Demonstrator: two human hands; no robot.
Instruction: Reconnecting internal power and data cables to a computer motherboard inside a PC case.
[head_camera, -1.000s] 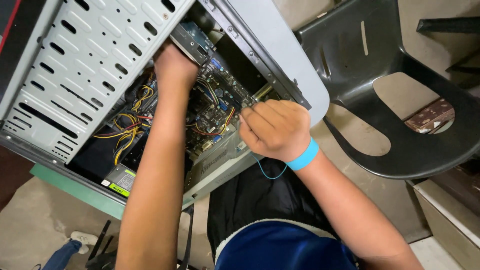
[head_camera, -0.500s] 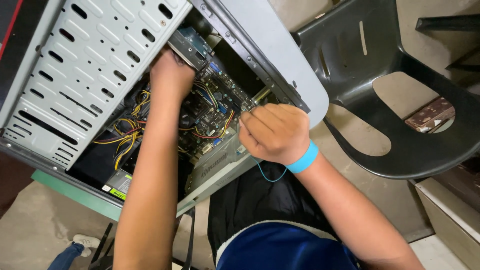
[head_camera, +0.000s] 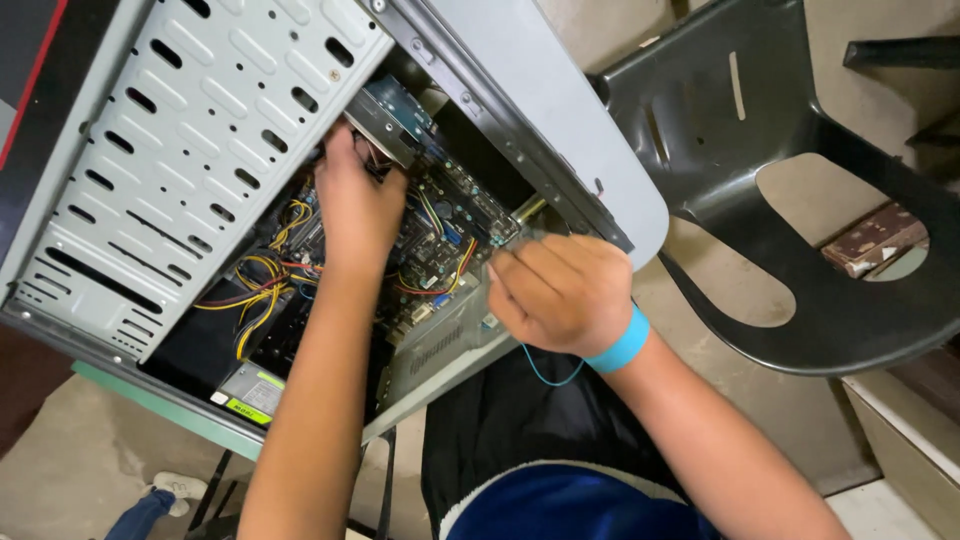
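Nearest: dark shorts and blue shirt hem at bottom edge. Right hand (head_camera: 565, 292), blue wristband (head_camera: 622, 345) on wrist, curled shut at rear edge of open computer case (head_camera: 200, 160), fingers bunched; thing pinched, if any, hidden. Thin blue cord (head_camera: 545, 375) dangling below wrist. Left hand (head_camera: 355, 205) reaching inside case, fingers down among yellow and red cables (head_camera: 255, 290) beside motherboard (head_camera: 450, 225); grip impossible to tell. Perforated drive cage above. Farther right: black plastic chair (head_camera: 800, 200) on floor.
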